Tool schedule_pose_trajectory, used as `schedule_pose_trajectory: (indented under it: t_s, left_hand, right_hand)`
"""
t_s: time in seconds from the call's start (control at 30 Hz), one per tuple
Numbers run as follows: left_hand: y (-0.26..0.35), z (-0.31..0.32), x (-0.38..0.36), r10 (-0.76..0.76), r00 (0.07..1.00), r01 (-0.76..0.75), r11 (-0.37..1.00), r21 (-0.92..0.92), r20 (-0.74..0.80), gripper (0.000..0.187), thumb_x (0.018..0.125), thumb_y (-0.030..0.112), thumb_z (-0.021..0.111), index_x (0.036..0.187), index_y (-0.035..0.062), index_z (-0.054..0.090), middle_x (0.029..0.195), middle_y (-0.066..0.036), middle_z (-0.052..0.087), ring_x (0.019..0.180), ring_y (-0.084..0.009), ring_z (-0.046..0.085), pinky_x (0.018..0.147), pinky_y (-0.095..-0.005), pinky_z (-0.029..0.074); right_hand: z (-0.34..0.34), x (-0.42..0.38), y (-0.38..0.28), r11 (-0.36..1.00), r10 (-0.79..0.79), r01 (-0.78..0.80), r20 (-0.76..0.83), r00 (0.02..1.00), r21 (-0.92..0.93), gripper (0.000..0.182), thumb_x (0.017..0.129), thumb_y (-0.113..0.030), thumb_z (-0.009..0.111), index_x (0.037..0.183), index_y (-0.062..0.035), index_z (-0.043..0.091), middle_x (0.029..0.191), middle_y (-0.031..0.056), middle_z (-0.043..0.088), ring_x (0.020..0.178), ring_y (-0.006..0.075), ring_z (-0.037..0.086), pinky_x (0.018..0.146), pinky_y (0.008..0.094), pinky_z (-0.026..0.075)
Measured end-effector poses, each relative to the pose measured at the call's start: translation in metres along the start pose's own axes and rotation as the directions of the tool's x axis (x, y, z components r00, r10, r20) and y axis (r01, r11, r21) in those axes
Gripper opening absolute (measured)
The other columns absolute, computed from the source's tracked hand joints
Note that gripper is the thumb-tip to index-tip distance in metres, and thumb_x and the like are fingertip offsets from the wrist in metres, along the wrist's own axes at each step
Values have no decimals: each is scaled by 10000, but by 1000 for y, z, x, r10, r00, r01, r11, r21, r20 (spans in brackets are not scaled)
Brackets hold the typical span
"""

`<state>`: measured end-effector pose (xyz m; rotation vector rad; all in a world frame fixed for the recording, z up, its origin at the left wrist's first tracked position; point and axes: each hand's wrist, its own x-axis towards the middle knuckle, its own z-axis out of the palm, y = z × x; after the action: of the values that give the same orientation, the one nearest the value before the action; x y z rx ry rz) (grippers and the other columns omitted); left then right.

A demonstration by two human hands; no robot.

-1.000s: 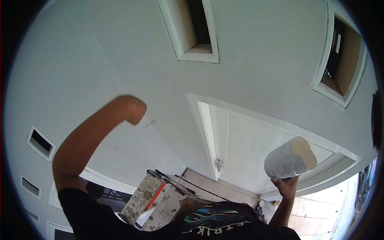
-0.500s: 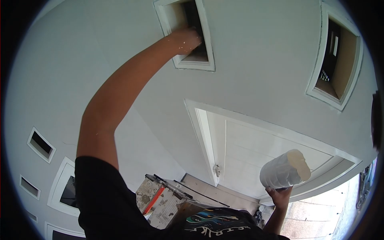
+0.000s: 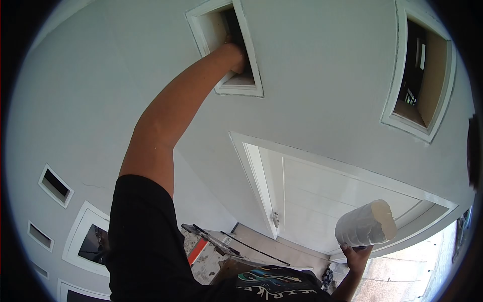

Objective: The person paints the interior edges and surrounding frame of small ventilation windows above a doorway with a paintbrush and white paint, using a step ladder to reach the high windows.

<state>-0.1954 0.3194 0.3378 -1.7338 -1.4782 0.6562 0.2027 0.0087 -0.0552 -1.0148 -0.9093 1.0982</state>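
My left hand [image 3: 234, 56] reaches up into a small white-framed wall opening [image 3: 239, 90]. The hand is inside the recess and its fingers are mostly hidden, so what they hold, if anything, does not show. Low on the right, my right hand [image 3: 356, 255] is closed around the base of a cut-off plastic bottle [image 3: 359, 225]. The bottle is tilted, whitish and translucent, with something pale cream at its open end. It is held in front of the white door [image 3: 322, 194].
A second framed opening [image 3: 420, 75] sits at the upper right. Below me stands a stained platform [image 3: 206, 264] with a red strip, beside a dark rail. More small framed openings [image 3: 55, 185] and a window [image 3: 93, 241] line the left wall. Tiled ground lies lower right.
My left hand has gone deeper into the wall opening, and the arm appears farther right. The bottle in my right hand sits slightly lower and farther right in view.
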Motion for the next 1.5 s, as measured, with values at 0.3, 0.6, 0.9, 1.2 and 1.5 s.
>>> schedule_pose_trajectory:
  t_s: [0.3,0.6,0.9,1.2,1.5]
  left_hand:
    - [-17,3,18,215,975,-213,976,34,-56,485,1062,305,403,1531,189,447,1585,-58,433,1469,-229,373,1241,-384,265]
    - [-36,26,62,294,935,-279,955,-98,198,683,862,288,721,1505,219,501,1570,-71,455,1449,-291,391,1229,-424,283]
    - [-31,27,51,293,955,-292,956,-17,52,646,876,257,695,1490,177,511,1557,-93,464,1422,-312,421,1211,-418,307]
    - [-27,39,39,227,961,-230,973,3,-157,596,886,243,681,1456,147,539,1534,-105,488,1403,-317,441,1203,-415,316]
    - [-19,57,17,150,930,-158,987,3,-336,548,895,230,667,1422,117,568,1511,-118,512,1384,-323,462,1194,-411,326]
  right_hand:
    - [-9,-2,2,1000,-8,6,-62,998,-23,1145,633,-52,921,1513,36,194,1424,229,448,1293,341,534,1080,482,489]
    - [-14,-1,2,999,-28,26,-68,997,-41,1149,637,-106,934,1513,33,204,1420,221,457,1283,338,541,1078,472,482]
    - [-16,0,-2,997,-38,33,-71,997,-66,1126,639,-80,934,1506,35,225,1393,218,485,1255,330,564,1056,467,503]
    - [-19,-1,4,997,-55,50,-93,994,-51,1130,649,-68,931,1513,31,210,1409,220,471,1272,331,554,1063,467,500]
    - [-25,4,9,997,-39,33,-94,995,-67,1152,657,-84,934,1524,21,183,1434,229,440,1302,345,525,1078,477,490]
